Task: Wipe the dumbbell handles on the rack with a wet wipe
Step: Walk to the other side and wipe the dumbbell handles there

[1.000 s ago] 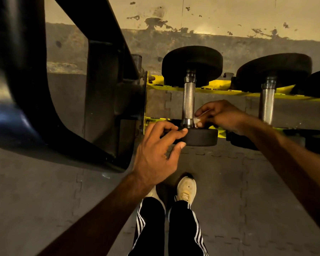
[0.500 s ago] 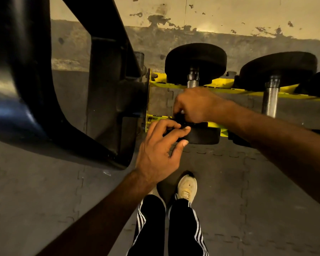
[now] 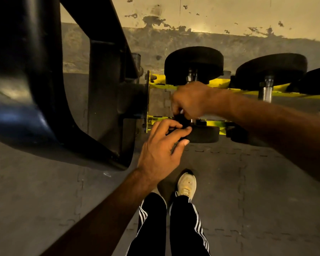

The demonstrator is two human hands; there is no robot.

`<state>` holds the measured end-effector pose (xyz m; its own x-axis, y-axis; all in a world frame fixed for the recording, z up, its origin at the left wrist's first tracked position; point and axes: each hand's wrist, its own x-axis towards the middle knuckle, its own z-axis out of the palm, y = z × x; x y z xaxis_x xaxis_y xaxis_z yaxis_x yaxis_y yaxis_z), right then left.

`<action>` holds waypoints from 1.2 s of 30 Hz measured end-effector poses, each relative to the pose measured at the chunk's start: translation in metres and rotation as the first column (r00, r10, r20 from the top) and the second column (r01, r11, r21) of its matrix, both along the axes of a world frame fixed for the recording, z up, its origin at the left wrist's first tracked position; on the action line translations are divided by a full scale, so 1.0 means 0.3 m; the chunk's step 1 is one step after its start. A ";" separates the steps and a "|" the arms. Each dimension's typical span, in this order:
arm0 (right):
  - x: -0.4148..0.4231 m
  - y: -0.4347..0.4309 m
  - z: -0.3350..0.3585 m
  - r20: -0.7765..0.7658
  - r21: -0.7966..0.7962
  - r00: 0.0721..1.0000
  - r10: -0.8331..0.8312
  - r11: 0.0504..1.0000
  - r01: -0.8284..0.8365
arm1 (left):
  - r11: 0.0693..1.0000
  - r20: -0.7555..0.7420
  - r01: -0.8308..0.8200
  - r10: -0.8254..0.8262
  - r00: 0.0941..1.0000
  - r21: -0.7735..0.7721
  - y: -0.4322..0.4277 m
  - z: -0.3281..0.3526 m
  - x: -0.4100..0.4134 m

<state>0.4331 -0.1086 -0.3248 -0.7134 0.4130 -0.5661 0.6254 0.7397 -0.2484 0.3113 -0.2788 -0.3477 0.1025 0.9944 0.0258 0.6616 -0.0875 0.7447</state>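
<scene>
Seen from the head, the dumbbell handle on the yellow rack is gripped by the right hand, whose fingers are curled round it. Just below, its near head is held at the edge by the left hand.

The wall was cream plaster, stained and peeling, with a bare grey band along its foot. The floor was grey interlocking mats with toothed seams. A big black machine frame stood at the left, a bluish sheen on its curve. The light was dim and yellow.
</scene>
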 end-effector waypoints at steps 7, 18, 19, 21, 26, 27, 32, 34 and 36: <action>0.178 -0.086 -0.035 -0.283 -0.015 0.942 -0.181 0.983 0.184 | 0.998 0.021 0.049 -0.049 0.999 -0.036 0.011 0.012 -0.005; 0.200 -0.117 -0.068 -0.505 -0.105 0.736 -0.451 0.878 0.467 | 0.990 -0.061 0.139 -0.140 0.988 -0.020 0.021 0.036 -0.053; 0.215 -0.121 -0.059 -0.494 -0.148 0.758 -0.425 0.901 0.408 | 0.989 -0.065 0.148 -0.148 0.987 -0.016 0.028 0.037 -0.059; 0.233 -0.100 -0.065 -0.487 -0.165 0.756 -0.437 0.896 0.411 | 0.989 -0.071 0.148 -0.147 0.986 0.007 0.045 0.040 -0.063; 0.184 -0.072 -0.114 -0.626 -0.216 0.403 -0.668 0.644 0.733 | 0.996 -0.070 0.089 -0.088 0.994 0.021 0.038 0.038 -0.049; 0.176 -0.074 -0.119 -0.640 -0.238 0.339 -0.690 0.597 0.766 | 0.996 -0.073 0.081 -0.080 0.994 0.021 0.038 0.032 -0.044; 0.232 -0.093 -0.146 -0.538 -0.208 0.718 -0.442 0.895 0.396 | 1.000 -0.081 0.029 -0.030 0.996 -0.010 0.034 0.035 -0.004; 0.253 -0.067 -0.143 -0.496 -0.180 0.797 -0.344 0.939 0.293 | 1.000 -0.084 0.028 -0.029 0.996 -0.015 0.036 0.042 0.003; 0.242 -0.051 -0.139 -0.541 -0.112 0.752 -0.377 0.918 0.380 | 0.999 -0.098 0.017 -0.021 0.995 -0.037 0.035 0.049 0.005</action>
<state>0.5057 -0.1240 -0.3666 -0.6846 0.7168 -0.1321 0.6172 0.4737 -0.6282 0.3127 -0.2681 -0.3331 0.1218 0.9923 -0.0213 0.7300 -0.0750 0.6793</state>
